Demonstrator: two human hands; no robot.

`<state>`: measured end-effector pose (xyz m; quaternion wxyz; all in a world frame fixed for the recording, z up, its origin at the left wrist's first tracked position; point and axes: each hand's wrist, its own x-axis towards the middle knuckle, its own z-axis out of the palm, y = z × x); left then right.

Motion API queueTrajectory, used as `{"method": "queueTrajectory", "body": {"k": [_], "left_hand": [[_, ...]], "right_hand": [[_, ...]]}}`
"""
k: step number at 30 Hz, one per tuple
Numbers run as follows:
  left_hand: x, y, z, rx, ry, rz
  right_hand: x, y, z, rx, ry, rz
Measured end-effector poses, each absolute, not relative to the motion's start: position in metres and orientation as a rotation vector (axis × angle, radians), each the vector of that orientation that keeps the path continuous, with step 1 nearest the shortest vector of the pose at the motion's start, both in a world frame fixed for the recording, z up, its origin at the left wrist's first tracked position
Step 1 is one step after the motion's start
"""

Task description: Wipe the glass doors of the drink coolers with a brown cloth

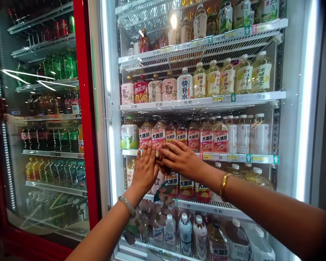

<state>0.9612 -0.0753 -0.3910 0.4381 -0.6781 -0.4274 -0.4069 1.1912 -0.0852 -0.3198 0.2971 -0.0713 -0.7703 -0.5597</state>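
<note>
Both my arms reach into a lit drinks cooler at its middle shelf (233, 158). My left hand (145, 169) has its fingers stretched upward and flat, pressed against the side of a reddish bottle (162, 167) that is mostly hidden between my hands. My right hand (180, 158) comes in from the right with its fingers curled over the top of that same bottle. Right behind my hands stands a row of pink-labelled iced tea bottles (206, 137). A bracelet circles each of my wrists.
Above are shelves of yellow drink bottles (228, 77) and mixed tea bottles (154, 88). Below stand more iced tea bottles (186, 187) and clear bottles (185, 228). On the left is a red-framed cooler (84, 108) with its glass door closed, holding green and dark soda bottles.
</note>
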Motion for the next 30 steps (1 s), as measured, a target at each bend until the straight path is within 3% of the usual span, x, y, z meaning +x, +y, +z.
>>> {"method": "queueTrajectory", "body": {"k": [4, 7, 14, 21, 26, 30], "left_hand": [[0.990, -0.071, -0.372, -1.671, -1.041, -1.123], [1.010, -0.069, -0.365, -1.684, -1.004, -1.191], [1.049, -0.070, -0.358, -1.738, -0.926, -1.189], [1.072, -0.076, -0.343, -1.780, -0.908, -1.212], [1.093, -0.073, -0.345, -1.827, -0.868, -1.198], [1.112, -0.073, -0.336, -1.851, -0.833, -1.206]], "right_hand": [[1.227, -0.091, -0.281, -0.483, -1.911, -1.433], [1.247, -0.095, -0.283, -0.601, -1.814, -1.375], [1.260, -0.093, -0.302, -0.324, -1.999, -1.507], [1.308, -0.099, -0.279, -0.651, -1.746, -1.368], [1.317, -0.101, -0.309, -0.506, -1.887, -1.483], [1.320, -0.101, -0.285, -0.487, -1.921, -1.530]]}}
